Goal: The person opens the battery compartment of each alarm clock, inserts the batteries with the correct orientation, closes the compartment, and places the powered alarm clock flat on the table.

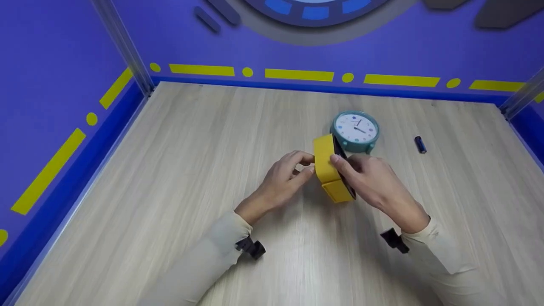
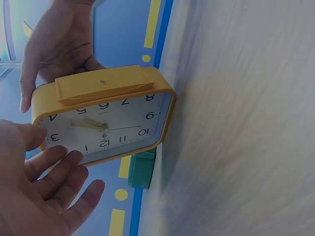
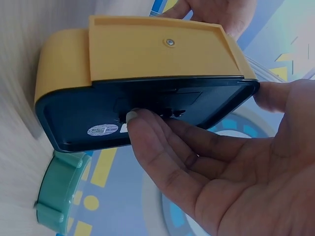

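One yellow clock (image 1: 325, 155), held upright on edge over the middle of the table (image 1: 191, 170), between the two hands; whether its lower edge touched the wood could not be told. White numbered dial turned toward the left hand (image 1: 276, 174), black back panel (image 3: 69, 118) toward the right; foot plate (image 3: 157, 54), with one screw, turned to the wearer. Right hand (image 1: 376, 178): grasping the clock, thumb on the yellow casing, fingers bent against the back beside a round sticker (image 3: 102, 130). Left hand: thumb and bent fingers at the dial's edge; whether they gripped it could not be told. One teal clock (image 1: 356, 127), dial upward, just beyond the yellow one. One dark blue battery (image 1: 420, 144), lying well apart to the right.
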A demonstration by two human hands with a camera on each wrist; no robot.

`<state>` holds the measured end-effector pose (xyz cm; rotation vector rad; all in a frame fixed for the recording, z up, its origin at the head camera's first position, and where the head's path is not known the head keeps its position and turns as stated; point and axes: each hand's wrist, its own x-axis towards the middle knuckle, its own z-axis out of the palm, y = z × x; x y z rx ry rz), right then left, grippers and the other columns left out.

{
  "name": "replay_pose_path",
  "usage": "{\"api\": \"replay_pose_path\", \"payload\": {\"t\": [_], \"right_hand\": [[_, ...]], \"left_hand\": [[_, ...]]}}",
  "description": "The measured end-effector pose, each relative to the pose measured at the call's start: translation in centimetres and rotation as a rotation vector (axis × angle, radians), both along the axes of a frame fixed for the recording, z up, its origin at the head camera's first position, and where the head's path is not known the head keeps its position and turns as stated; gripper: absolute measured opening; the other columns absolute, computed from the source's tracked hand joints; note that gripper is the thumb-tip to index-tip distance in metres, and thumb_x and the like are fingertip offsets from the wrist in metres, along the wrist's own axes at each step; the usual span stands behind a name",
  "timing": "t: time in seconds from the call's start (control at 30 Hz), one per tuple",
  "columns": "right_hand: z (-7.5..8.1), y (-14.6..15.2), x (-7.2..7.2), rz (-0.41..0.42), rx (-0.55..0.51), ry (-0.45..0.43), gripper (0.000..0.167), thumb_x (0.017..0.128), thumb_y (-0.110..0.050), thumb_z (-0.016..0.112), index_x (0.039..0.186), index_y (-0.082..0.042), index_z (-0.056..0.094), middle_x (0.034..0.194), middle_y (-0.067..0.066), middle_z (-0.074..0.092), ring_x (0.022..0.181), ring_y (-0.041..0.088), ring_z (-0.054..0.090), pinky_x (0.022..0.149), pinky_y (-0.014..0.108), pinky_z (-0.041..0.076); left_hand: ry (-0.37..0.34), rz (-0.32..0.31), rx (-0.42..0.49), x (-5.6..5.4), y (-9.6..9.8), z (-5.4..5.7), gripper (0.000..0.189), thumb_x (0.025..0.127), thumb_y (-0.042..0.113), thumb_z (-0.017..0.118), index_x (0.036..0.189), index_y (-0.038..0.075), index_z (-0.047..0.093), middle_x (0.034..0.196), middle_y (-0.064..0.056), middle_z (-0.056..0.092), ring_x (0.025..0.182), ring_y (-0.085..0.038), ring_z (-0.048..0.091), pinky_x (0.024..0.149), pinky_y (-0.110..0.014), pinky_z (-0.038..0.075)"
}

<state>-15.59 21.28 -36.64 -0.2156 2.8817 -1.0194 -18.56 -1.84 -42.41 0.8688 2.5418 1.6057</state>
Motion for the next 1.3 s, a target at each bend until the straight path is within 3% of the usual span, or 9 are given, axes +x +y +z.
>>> {"api": "replay_pose_path", "payload": {"t": [0.17, 0.43, 0.63, 0.87, 1.1, 1.3], "right_hand": [[0.2, 0.2, 0.1, -0.005, -0.002, -0.005, 0.078, 0.107, -0.064, 0.046, 0.132, 0.007, 0.064, 0.118, 0.022, 0.070, 0.103, 0.036, 0.067, 0.094, 0.055, 0.055], [0.7, 0.5, 0.0, -0.011, -0.044, -0.102, 0.084, 0.107, -0.067, 0.040, 0.142, 0.007, 0.059, 0.126, 0.024, 0.069, 0.106, 0.036, 0.068, 0.097, 0.054, 0.054], [0.7, 0.6, -0.3, -0.029, -0.091, -0.112, 0.087, 0.103, -0.072, 0.045, 0.138, 0.005, 0.062, 0.123, 0.022, 0.070, 0.102, 0.034, 0.069, 0.095, 0.052, 0.055], [0.7, 0.9, -0.6, -0.047, -0.109, -0.093, 0.078, 0.104, -0.067, 0.049, 0.126, 0.005, 0.068, 0.111, 0.020, 0.071, 0.097, 0.034, 0.068, 0.090, 0.045, 0.057], [0.7, 1.1, -0.7, -0.050, -0.143, -0.123, 0.078, 0.106, -0.064, 0.047, 0.135, 0.007, 0.063, 0.120, 0.022, 0.069, 0.102, 0.036, 0.069, 0.095, 0.048, 0.057], [0.6, 1.2, -0.9, -0.051, -0.179, -0.150, 0.073, 0.107, -0.061, 0.046, 0.131, 0.006, 0.064, 0.115, 0.020, 0.067, 0.098, 0.032, 0.068, 0.093, 0.043, 0.058]], "left_hand": [[-0.003, -0.012, 0.005, 0.0, 0.1, 0.0, 0.035, 0.111, 0.029, 0.055, 0.137, 0.007, 0.064, 0.136, -0.006, 0.064, 0.126, -0.023, 0.058, 0.098, -0.036, 0.052], [-0.164, -0.027, 0.091, 0.1, 0.2, -0.1, 0.049, 0.107, 0.038, 0.063, 0.150, 0.014, 0.058, 0.143, 0.002, 0.062, 0.131, -0.023, 0.057, 0.103, -0.042, 0.049], [-0.144, -0.022, 0.067, 0.0, 0.1, -0.2, 0.050, 0.107, 0.038, 0.063, 0.151, 0.015, 0.057, 0.145, 0.002, 0.061, 0.132, -0.026, 0.057, 0.102, -0.037, 0.050], [-0.095, -0.031, 0.037, 0.0, 0.3, -0.5, 0.054, 0.104, 0.039, 0.067, 0.151, 0.013, 0.058, 0.146, -0.004, 0.061, 0.132, -0.029, 0.058, 0.100, -0.045, 0.052], [-0.078, -0.044, -0.012, -0.1, 0.5, -0.7, 0.059, 0.103, 0.041, 0.068, 0.155, 0.015, 0.056, 0.147, -0.009, 0.060, 0.132, -0.029, 0.057, 0.099, -0.042, 0.053], [-0.094, -0.054, -0.032, -0.1, 0.5, -0.9, 0.059, 0.105, 0.040, 0.067, 0.156, 0.015, 0.054, 0.148, -0.012, 0.059, 0.132, -0.031, 0.057, 0.100, -0.046, 0.053]]}}
